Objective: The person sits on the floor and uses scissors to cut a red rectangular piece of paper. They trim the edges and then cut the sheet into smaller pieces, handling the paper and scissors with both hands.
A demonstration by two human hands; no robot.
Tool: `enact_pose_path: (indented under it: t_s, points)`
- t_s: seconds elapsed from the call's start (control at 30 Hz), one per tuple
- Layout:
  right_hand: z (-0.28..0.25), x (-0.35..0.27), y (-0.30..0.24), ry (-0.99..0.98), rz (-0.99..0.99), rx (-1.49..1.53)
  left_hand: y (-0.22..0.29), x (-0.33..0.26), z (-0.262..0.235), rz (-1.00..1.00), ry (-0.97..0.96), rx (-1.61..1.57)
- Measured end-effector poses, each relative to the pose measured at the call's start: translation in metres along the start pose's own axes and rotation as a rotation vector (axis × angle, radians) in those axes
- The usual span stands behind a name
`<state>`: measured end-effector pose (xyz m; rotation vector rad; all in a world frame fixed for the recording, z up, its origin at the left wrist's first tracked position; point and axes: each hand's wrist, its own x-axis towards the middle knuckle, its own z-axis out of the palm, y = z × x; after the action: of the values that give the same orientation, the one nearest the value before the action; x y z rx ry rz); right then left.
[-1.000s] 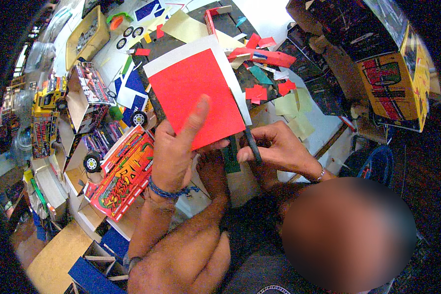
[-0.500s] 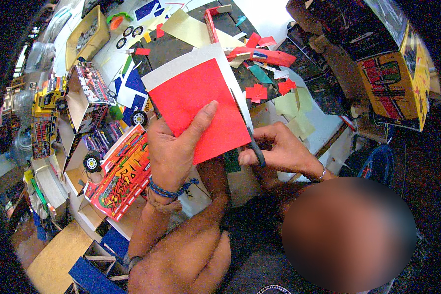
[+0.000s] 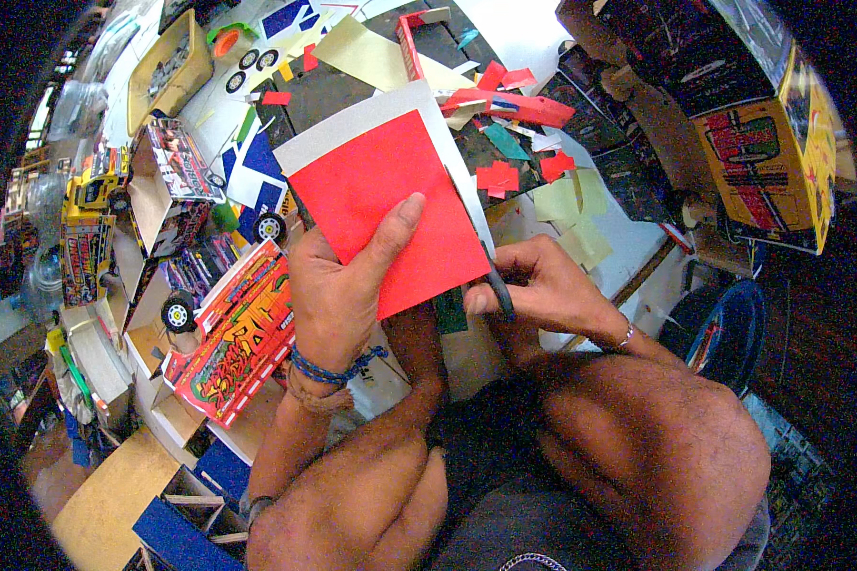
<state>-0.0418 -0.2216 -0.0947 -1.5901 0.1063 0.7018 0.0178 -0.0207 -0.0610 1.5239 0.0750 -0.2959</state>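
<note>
My left hand (image 3: 338, 276) is closed on a red sheet (image 3: 381, 205) with a pale grey-white border along its far and right sides. The thumb lies flat on the red face; the other fingers are behind it. My right hand (image 3: 543, 285) grips a pair of scissors (image 3: 501, 293) by its dark handle, at the sheet's lower right edge. The blades run up along the line between the red and the pale strip, partly hidden by the paper. How far apart they stand is hard to make out.
Beyond the sheet, red, teal and cream scraps (image 3: 500, 143) lie on a dark board (image 3: 328, 95). Printed toy truck bodies (image 3: 243, 343) and loose wheels (image 3: 269, 228) crowd the left. A yellow tray (image 3: 171, 67) stands far left, a large printed box (image 3: 762, 162) at right.
The sheet and both hands have barely shifted, with the scissors still at the same edge. At lower right, my bent knee now shows where a blurred patch was.
</note>
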Motion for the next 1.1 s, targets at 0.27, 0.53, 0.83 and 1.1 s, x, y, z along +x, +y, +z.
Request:
enact_pose_path:
  t_s: [0.27,0.53,0.83,1.1]
  points:
    - [0.003,0.005,0.008,0.025,-0.068,-0.019,0.003,0.000,0.001,-0.068,-0.027,-0.080]
    - [0.003,0.002,0.000,0.017,-0.051,0.092,0.009,-0.006,0.002,-0.215,-0.047,-0.066]
    - [0.003,0.005,0.005,0.029,-0.011,-0.014,0.012,-0.003,-0.002,-0.283,-0.104,-0.156]
    - [0.004,0.008,0.011,0.055,-0.087,0.095,0.012,-0.004,0.000,-0.262,-0.106,-0.073]
